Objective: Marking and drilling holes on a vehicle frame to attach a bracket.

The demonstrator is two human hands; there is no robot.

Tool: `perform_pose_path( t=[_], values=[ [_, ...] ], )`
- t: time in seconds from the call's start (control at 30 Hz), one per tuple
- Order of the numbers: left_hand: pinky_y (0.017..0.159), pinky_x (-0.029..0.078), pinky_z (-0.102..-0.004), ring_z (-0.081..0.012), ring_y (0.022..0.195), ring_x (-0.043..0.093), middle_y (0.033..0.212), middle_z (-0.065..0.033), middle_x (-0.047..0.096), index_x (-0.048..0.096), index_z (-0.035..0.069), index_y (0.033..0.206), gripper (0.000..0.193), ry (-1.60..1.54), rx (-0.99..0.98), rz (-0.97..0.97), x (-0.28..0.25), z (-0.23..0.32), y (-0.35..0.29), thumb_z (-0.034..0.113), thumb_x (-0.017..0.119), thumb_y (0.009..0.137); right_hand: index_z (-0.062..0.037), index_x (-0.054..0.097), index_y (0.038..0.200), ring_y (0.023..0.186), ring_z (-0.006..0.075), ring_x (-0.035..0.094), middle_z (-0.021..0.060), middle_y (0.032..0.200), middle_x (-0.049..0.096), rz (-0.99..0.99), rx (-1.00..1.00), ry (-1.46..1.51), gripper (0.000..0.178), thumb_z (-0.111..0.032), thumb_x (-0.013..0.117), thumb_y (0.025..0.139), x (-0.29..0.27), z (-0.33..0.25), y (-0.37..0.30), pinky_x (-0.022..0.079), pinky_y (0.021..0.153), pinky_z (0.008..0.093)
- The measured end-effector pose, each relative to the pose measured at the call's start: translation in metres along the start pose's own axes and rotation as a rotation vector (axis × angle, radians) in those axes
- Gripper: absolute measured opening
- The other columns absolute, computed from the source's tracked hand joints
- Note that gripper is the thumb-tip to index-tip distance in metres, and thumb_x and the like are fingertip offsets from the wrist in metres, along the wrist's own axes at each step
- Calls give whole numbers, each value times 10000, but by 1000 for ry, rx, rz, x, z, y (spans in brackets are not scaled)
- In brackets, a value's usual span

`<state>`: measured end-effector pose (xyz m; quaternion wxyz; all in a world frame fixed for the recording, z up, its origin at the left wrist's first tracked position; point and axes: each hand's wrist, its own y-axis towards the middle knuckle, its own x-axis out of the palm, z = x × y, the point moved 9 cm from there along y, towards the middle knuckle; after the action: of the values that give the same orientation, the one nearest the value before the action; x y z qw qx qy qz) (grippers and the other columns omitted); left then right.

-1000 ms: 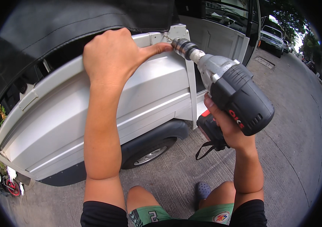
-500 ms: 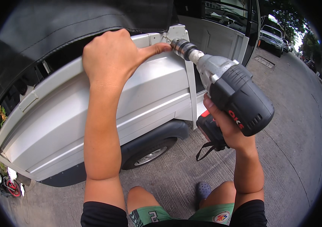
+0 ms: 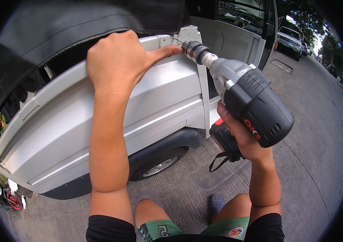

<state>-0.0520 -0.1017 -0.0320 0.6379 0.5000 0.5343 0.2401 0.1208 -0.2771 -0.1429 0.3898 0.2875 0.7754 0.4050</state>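
My left hand (image 3: 115,60) is wrapped over the top rail of a white vehicle side panel (image 3: 167,90). Its thumb stretches right, its tip at the front of a metal chuck (image 3: 195,52); the curled fingers are hidden behind the rail. In my right hand (image 3: 246,139) is the handle of a black and grey cordless drill (image 3: 256,99), its battery (image 3: 224,135) and a wrist strap hanging below. The drill points up and left at the panel's upper right corner, by a small bracket (image 3: 188,31). Whether a bit touches the metal cannot be made out.
A black cover (image 3: 70,24) hangs above the rail. Below the panel sit a dark fender and a wheel (image 3: 161,165). The vehicle's cab (image 3: 240,38) stands ahead on the right. Along the concrete road (image 3: 312,133) a white vehicle (image 3: 289,39) is parked; a motorcycle (image 3: 13,199) stands far left.
The rear of the drill has shifted very slightly right and down. My left hand keeps its grip on the rail, nearly unmoved.
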Motion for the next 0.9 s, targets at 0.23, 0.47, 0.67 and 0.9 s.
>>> perform_pose_path(
  t=[0.23,0.47,0.67,0.9],
  values=[
    [516,568,-358,-265,534,719,521,-98,642,733,34,631,1051,-22,-4,-24,2,1,1,1059,501,611,-87,815,1119,841,200,734,56,984,755,-14,-34,-63,271,-11,783,861,-3,-5,0,559,747,329],
    [626,597,-388,-299,649,750,656,-138,715,754,12,769,983,-33,31,-77,-3,2,-4,978,643,623,-51,788,1082,739,185,712,59,856,747,-45,167,-4,224,-108,821,868,-17,-9,18,551,696,327],
    [701,593,-408,-333,719,748,724,-163,729,741,-5,813,866,-82,36,-164,-1,1,-3,845,769,653,-49,775,1035,658,132,653,19,781,714,15,-62,-105,231,-176,855,860,-27,-17,31,520,628,302],
    [722,592,-416,-340,757,748,771,-170,740,745,-10,843,818,-115,60,-160,0,0,-3,793,783,689,-45,771,1021,701,154,699,44,845,760,-63,192,-115,203,-152,851,867,-28,-15,31,566,664,314]
  ],
)
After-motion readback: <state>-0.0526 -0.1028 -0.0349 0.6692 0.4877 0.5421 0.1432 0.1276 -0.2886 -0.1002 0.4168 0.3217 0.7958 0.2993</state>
